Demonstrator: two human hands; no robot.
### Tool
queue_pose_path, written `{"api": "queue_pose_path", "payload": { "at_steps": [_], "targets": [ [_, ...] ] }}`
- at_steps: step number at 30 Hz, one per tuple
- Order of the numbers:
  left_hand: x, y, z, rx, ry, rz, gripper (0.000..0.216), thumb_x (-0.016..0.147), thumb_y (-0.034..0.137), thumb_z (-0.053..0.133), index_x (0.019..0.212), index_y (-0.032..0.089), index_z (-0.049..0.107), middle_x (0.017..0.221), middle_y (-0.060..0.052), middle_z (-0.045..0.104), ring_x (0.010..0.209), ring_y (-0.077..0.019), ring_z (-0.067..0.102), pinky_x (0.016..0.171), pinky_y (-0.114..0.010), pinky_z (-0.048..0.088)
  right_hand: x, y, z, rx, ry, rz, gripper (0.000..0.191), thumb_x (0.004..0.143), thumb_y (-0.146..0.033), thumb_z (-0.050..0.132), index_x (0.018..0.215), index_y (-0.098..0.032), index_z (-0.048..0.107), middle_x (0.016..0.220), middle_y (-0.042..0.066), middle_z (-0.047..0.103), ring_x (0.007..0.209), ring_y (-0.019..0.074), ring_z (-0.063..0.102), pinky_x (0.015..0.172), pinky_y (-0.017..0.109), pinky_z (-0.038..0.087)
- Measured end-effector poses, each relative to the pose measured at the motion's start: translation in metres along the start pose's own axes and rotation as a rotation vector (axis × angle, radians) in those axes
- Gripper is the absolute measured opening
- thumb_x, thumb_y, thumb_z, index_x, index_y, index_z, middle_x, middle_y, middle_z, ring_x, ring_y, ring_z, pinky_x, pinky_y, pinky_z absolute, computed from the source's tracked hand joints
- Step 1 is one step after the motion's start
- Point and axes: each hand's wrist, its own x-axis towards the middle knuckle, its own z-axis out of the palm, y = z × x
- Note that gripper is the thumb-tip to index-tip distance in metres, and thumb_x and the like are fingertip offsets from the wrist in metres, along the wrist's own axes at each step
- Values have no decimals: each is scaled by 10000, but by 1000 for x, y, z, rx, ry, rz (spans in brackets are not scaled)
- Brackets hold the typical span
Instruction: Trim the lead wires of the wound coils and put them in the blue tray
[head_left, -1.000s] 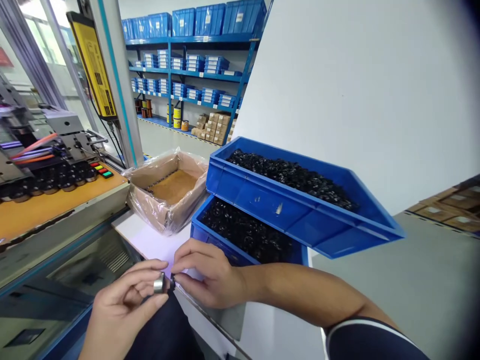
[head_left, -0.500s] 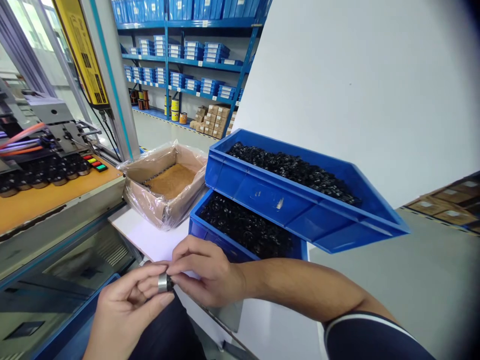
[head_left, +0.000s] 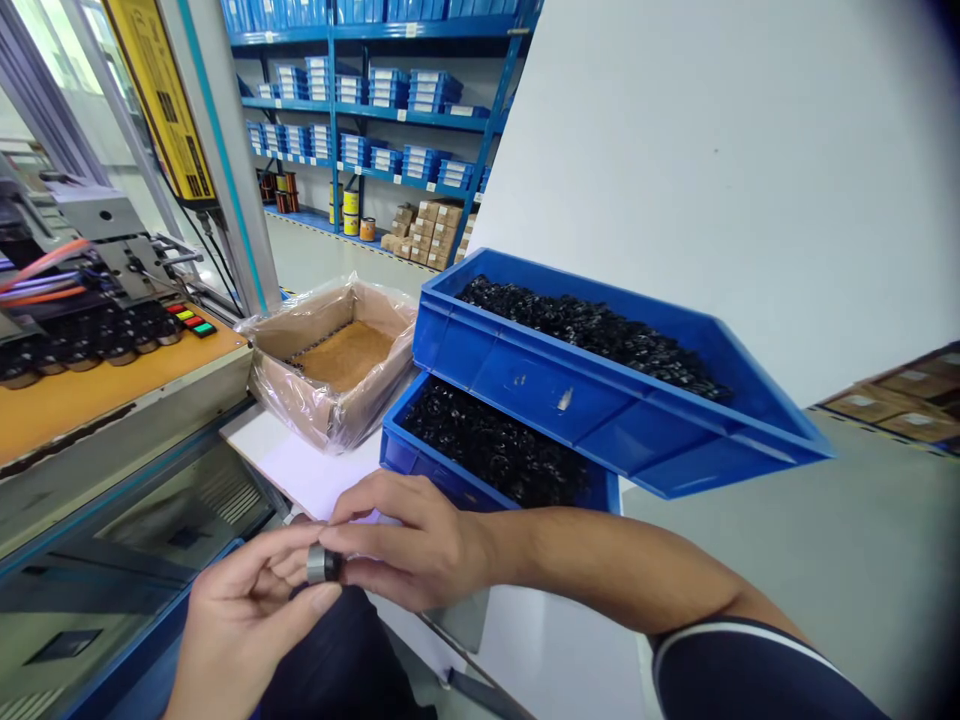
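Observation:
Between my two hands is a small silver metal ring with a black plastic piece at its right side. My left hand grips the ring with thumb below and fingers above. From the right, my right hand pinches the black piece against the ring; its fingertips partly hide it. Just beyond my right hand stands a lower blue bin filled with small black plastic parts. Another blue bin, also holding black parts, rests crosswise on top of it.
A plastic-lined cardboard box stands on the white table. At left, a machine with an orange worktop carries a row of black cylindrical parts and coloured buttons. Blue shelving is behind.
My hands have shifted slightly left with the ring. My right fingers have closed in further over the black piece. The view has moved a little.

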Motion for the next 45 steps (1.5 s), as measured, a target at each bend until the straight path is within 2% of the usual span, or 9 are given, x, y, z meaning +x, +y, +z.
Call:
{"api": "queue_pose_path", "payload": {
  "at_steps": [4,11,15,18,25,27,37,41,45],
  "targets": [
    [-2,-1,-2,17,45,1,301,666,184,860,945,284,802,789,-12,819,717,-152,779,699,-140,589,-3,0,1,-31,-23,-15,228,951,-255,606,1112,-94,612,956,110,659,878,151,642,786,261,585],
    [0,-3,-8,29,-12,26,347,653,163,863,981,260,801,741,-22,801,649,-157,762,667,-184,607,-6,0,1,-48,-79,-4,267,967,-305,585,1139,-101,604,979,113,658,934,158,636,823,277,589],
    [1,-5,-8,23,-41,25,358,679,151,849,994,311,793,727,16,794,643,-123,754,673,-144,587,-5,-1,0,-42,-32,0,215,960,-251,587,1112,-103,622,993,105,656,916,139,643,824,247,582],
    [0,-5,-7,33,-51,34,360,691,156,843,1006,324,791,821,-8,822,708,-140,772,701,-148,586,-6,0,1,-46,0,-2,196,948,-266,620,1062,-107,633,965,97,662,877,136,645,794,244,582],
    [2,-6,-8,-6,-39,-4,355,668,168,859,989,309,800,779,-13,815,665,-150,764,690,-183,602,-11,2,1,-89,-112,15,310,932,-366,652,1112,-115,624,963,98,659,928,150,643,825,277,591],
    [3,-7,-8,-10,-37,2,353,672,167,856,988,314,799,744,4,803,644,-139,756,678,-176,599,-11,2,2,-80,-125,17,292,942,-332,640,1133,-112,620,990,100,660,973,143,645,859,261,585],
    [3,-6,-6,-14,-24,-3,358,646,147,867,965,298,811,633,21,728,512,-73,654,577,-118,550,-4,1,-1,-83,-16,-56,204,954,-254,618,1070,-87,627,980,102,678,899,135,658,824,249,591],
    [2,-5,-5,-50,-55,-5,339,671,166,857,969,321,808,521,61,634,444,-32,568,538,-80,507,-2,1,-1,-100,8,-53,201,973,-287,595,1063,-112,637,982,85,690,898,123,666,817,230,596],
    [2,-5,-6,-42,-62,-12,362,668,151,858,975,335,805,621,41,711,518,-44,631,581,-81,518,-2,0,0,-92,25,-74,199,972,-281,599,1043,-100,640,966,93,701,882,127,667,809,244,604]
  ]
}}
